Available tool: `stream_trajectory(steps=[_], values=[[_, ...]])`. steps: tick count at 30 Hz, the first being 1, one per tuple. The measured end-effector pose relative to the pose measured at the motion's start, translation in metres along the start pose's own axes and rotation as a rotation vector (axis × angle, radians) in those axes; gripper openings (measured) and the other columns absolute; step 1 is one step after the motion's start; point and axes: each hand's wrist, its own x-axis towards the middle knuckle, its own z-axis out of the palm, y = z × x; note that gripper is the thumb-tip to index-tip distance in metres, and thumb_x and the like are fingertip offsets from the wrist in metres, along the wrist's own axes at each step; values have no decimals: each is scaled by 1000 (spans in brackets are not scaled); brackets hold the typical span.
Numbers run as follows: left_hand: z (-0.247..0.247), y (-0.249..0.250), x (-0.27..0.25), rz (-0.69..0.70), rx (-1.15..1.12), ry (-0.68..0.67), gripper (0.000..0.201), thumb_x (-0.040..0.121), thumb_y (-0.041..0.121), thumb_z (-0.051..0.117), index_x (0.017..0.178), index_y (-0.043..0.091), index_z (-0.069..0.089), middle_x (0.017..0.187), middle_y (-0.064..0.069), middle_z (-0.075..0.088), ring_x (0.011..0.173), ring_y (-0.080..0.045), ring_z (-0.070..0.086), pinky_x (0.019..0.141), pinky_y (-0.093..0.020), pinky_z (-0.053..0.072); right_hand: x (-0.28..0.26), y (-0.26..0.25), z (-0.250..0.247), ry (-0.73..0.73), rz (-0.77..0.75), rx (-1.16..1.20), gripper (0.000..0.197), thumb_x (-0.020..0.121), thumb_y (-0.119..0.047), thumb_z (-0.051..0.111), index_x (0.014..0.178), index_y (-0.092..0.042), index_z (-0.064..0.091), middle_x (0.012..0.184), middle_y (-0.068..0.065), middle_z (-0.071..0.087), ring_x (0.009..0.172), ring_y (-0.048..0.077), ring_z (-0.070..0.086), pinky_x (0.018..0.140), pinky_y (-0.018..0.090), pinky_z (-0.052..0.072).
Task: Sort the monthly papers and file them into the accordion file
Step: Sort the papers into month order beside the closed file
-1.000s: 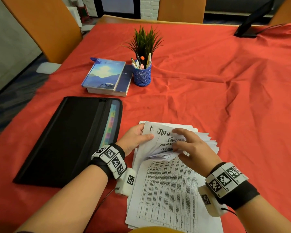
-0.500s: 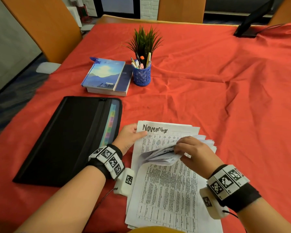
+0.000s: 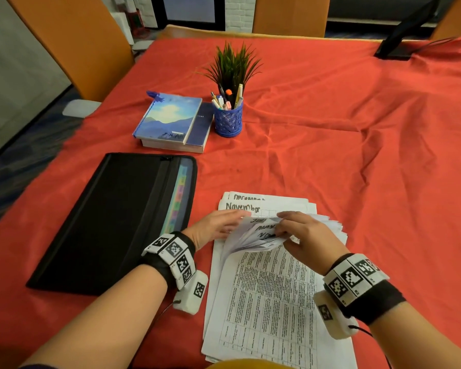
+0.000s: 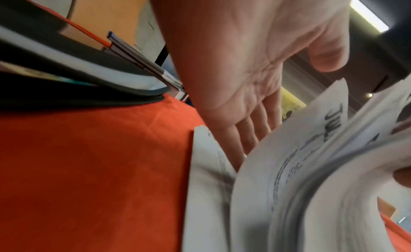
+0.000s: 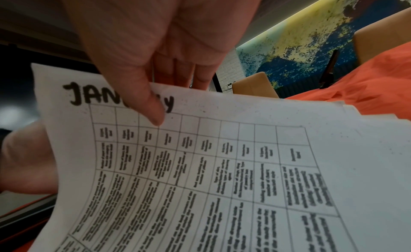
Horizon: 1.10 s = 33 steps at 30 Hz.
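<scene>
I am pinching the curled-up top edges of a bundle of white printed sheets with my right hand [image 3: 308, 237], thumb [image 5: 153, 113] pressing on the front of the page headed with a handwritten "January" and the other fingers behind it, so the bundle is bending up off the stack of white monthly papers [image 3: 274, 302]. My left hand [image 3: 214, 226] is lying flat with straight fingers [image 4: 242, 141] on the sheets underneath, at the left side of the stack, holding them down and gripping nothing. Between my two hands the lifted edges are fanning out, showing handwritten month names, one starting "Ju", another "May". Beyond my fingers the flat sheets are showing the headings "November" and, further back, "December". The stack is lying on the red cloth-covered table [image 3: 357, 155] right in front of me, its gridded text pages running back toward my body. Just to the left of the stack the black fabric accordion file [image 3: 112, 222] is lying flat, its coloured index tabs showing along the edge nearest the papers. Further away are sitting two stacked blue books [image 3: 171, 121], and beside them a blue mesh pen cup [image 3: 228, 121] with pens in it, in front of a small green spiky plant [image 3: 233, 65].
</scene>
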Motion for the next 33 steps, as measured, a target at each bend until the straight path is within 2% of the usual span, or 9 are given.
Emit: stream_trajectory(steps=[4,7,13,16,19,22,26,30,33], values=[[-3,-10,3,-38,-86,30,59,75,40,67,126,10,58,114,-6,66,100,-18,62,87,-30,49,-1,1,3,-20,27,39,20,65,5,61,79,-9,65,86,3,69,113,30,57,74,37,57],[1,-6,7,54,39,121,26,93,20,55,92,-5,61,86,-13,60,80,-22,55,74,-30,46,-5,4,3,-42,50,55,26,64,10,67,81,-10,65,89,2,69,119,25,50,69,38,58],[11,3,9,152,140,251,40,85,0,64,52,16,50,41,14,43,43,1,38,48,-14,36,-4,5,-2,2,55,57,29,63,11,68,81,-11,65,88,-1,69,124,24,43,74,33,56],[14,8,9,169,86,251,5,79,-3,70,76,1,69,70,-2,71,64,-6,63,59,-18,51,0,1,-8,19,51,31,27,65,7,67,81,-14,64,91,1,69,116,25,55,69,34,57],[10,5,13,160,49,345,19,75,5,76,89,-6,68,89,-18,71,78,-20,66,73,-35,54,-1,-1,-9,33,39,2,21,67,-5,60,84,-18,61,89,-1,68,82,21,68,57,32,56],[4,0,17,172,66,404,9,79,13,73,79,8,65,80,-3,68,66,-6,62,63,-27,49,-6,-2,-6,10,37,8,18,69,-7,59,84,-14,65,81,-3,65,71,19,63,56,32,54],[-2,1,13,359,283,696,33,83,21,70,112,20,54,112,10,53,101,-4,53,74,-7,43,-8,0,-4,0,45,19,17,72,-9,54,85,-14,65,82,-2,64,73,19,62,58,33,54],[4,9,2,185,-13,126,47,78,41,65,119,19,57,108,6,64,100,-7,62,79,-15,50,-5,2,-4,9,42,2,22,66,3,67,83,-11,65,84,2,65,83,25,65,62,36,56],[12,3,3,94,27,54,35,93,25,55,122,7,58,106,-2,66,88,-8,62,74,-15,50,-4,2,-2,31,1,-3,25,63,9,68,79,-10,64,81,0,67,112,29,58,73,35,56]])
